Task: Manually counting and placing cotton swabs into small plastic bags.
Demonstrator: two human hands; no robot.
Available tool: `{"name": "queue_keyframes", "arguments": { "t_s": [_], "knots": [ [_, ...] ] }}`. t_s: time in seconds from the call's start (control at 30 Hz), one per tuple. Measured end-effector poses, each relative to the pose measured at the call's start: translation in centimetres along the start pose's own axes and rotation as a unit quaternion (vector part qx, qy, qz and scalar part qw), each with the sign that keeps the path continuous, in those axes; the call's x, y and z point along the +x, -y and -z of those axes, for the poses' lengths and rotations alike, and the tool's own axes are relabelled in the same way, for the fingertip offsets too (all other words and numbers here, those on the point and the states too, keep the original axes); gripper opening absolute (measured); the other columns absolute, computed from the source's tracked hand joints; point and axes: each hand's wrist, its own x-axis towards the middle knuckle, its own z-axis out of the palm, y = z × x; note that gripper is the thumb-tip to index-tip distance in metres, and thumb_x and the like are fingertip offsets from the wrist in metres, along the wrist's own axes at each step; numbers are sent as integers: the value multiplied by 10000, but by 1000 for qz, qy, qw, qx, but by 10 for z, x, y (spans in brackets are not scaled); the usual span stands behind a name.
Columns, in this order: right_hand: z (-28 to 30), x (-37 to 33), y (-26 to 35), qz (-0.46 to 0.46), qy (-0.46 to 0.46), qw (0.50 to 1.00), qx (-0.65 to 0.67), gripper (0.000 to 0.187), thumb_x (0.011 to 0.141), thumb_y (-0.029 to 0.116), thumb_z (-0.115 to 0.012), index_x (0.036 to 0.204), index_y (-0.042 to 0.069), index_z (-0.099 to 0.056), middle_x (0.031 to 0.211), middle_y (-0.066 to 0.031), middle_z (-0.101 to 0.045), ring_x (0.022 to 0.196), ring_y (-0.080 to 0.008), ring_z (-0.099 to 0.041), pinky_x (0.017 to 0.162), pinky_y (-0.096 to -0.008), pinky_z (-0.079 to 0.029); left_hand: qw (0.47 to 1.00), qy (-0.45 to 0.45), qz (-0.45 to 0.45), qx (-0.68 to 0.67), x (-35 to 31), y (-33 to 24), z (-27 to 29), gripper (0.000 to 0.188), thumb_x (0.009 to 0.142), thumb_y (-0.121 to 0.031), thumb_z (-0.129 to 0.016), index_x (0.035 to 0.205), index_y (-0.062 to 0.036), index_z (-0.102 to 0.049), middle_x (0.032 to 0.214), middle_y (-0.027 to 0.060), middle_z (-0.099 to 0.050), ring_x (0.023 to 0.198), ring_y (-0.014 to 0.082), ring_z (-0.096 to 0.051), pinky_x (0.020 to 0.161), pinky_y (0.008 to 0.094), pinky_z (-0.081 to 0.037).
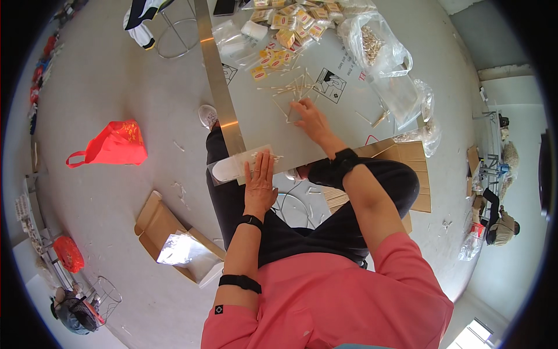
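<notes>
While flat, sticks [293,90] mostly pointing away.

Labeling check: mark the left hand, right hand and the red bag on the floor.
left hand [259,177]: head view, back of the hand, flat on a clear packet at the table edge.
right hand [311,119]: head view, back of the hand, over thin sticks.
red bag [116,144]: head view, middle of its body.

Bright, even daylight is filling the scene, casting only soft shadows. Glare is showing on the long brushed-metal table edge [216,75] and crinkled silver foil sheet [177,249]. Fisheye distortion is bending edges, corners darkening.
</notes>
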Motion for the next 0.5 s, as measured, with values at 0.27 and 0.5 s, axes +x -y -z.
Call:
{"name": "queue_keyframes", "arguments": {
  "t_s": [0.27,0.5],
  "knots": [
    [-7,-14,-9,17,102,995,8,335,695,48,-737,1009,89,-630,1084,-106,-570,934,-312,-607,770,-377,-510,1000,12,-5,3,1,-1,-1,1002,704,-389,-730,1488,-66,-196,1577,82,-95,1463,239,-69,1168,516,-25],
    [13,-35,10,-16,0,999,39,284,722,54,-695,995,101,-629,1087,-79,-578,909,-285,-610,759,-367,-512,1000,16,1,9,-2,3,3,981,715,-398,-717,1485,-65,-209,1579,81,-87,1464,238,-57,1167,519,-21]
  ]
}}
